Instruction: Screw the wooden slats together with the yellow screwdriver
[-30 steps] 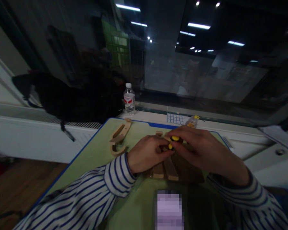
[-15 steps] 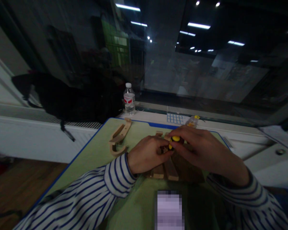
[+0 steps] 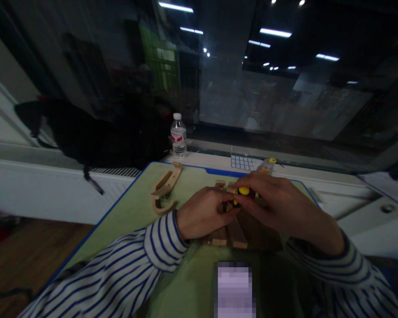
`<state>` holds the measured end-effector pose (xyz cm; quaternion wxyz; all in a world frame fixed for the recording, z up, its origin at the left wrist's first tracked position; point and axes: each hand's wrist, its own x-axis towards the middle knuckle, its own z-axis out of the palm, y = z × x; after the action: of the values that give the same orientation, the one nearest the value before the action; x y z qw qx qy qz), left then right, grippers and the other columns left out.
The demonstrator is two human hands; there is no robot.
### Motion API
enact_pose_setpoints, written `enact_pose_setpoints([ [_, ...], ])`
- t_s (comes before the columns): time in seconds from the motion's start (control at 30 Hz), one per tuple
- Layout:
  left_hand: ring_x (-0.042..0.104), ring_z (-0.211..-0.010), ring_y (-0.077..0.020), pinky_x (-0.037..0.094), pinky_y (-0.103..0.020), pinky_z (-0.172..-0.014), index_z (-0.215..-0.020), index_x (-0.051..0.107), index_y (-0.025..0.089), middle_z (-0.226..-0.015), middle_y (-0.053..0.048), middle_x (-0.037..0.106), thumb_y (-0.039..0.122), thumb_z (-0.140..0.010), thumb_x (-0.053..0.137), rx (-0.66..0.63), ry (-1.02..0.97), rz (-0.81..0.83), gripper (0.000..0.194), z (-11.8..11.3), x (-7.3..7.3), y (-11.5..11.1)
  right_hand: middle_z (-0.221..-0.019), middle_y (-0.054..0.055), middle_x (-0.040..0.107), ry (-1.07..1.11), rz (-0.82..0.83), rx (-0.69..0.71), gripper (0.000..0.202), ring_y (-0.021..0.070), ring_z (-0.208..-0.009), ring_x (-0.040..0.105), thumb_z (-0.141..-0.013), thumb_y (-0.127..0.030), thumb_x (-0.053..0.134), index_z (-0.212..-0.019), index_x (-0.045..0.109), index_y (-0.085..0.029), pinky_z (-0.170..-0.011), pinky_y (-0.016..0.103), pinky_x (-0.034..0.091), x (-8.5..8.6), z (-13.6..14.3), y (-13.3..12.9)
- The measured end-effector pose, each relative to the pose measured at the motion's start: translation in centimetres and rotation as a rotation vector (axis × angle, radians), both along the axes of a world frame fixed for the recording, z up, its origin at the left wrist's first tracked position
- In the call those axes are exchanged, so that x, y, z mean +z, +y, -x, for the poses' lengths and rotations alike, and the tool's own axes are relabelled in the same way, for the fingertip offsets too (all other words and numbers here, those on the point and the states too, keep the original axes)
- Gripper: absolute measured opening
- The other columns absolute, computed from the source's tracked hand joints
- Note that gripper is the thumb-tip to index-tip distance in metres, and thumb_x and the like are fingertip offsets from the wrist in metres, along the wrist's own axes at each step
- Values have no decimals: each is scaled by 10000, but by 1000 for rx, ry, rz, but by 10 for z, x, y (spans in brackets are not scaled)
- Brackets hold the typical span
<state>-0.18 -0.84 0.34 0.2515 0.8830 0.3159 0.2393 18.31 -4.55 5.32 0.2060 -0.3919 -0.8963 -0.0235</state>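
My right hand [image 3: 278,205] is closed around the short yellow-and-black handle of what looks like a screwdriver [image 3: 244,191]. Close against it, my left hand [image 3: 207,213] is pinched over the wooden pieces; what its fingertips hold is hidden. Under both hands lie several wooden slats [image 3: 236,234], side by side on a brown board or sheet [image 3: 262,232]. The screwdriver's tip is hidden by my fingers. To the left, curved wooden parts [image 3: 166,187] with small holes rest on the green tabletop.
The green table [image 3: 126,225] has a blue edge. A phone with a blurred screen [image 3: 235,287] lies near me. On the sill behind stand a water bottle [image 3: 178,137] and a clear bag with a yellow top [image 3: 267,165]. A black bag [image 3: 96,132] sits at left.
The yellow-and-black handle has turned slightly in my right hand. Both hands stay in nearly the same place, and the wooden pieces have not visibly moved.
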Motion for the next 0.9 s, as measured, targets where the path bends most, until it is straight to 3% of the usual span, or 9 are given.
enact_pose_setpoints([
  [0.63, 619, -791, -164, 439, -259, -715, -929, 683, 210, -876, -19, 698, 400, -840, 547, 76, 31, -7, 250, 2, 1, 3, -1043, 47, 645, 33, -42, 31, 247, 166, -941, 607, -910, -320, 494, -1113, 544, -188, -795, 314, 485, 0, 0, 0],
  [0.9, 604, -753, -148, 413, -245, -676, -886, 674, 210, -828, 3, 684, 374, -843, 548, 74, 27, -20, 211, 3, 0, 3, -1118, 46, 626, 32, -1, 63, 293, 155, -997, 587, -869, -190, 528, -1163, 527, -186, -855, 297, 471, 0, -2, 0],
])
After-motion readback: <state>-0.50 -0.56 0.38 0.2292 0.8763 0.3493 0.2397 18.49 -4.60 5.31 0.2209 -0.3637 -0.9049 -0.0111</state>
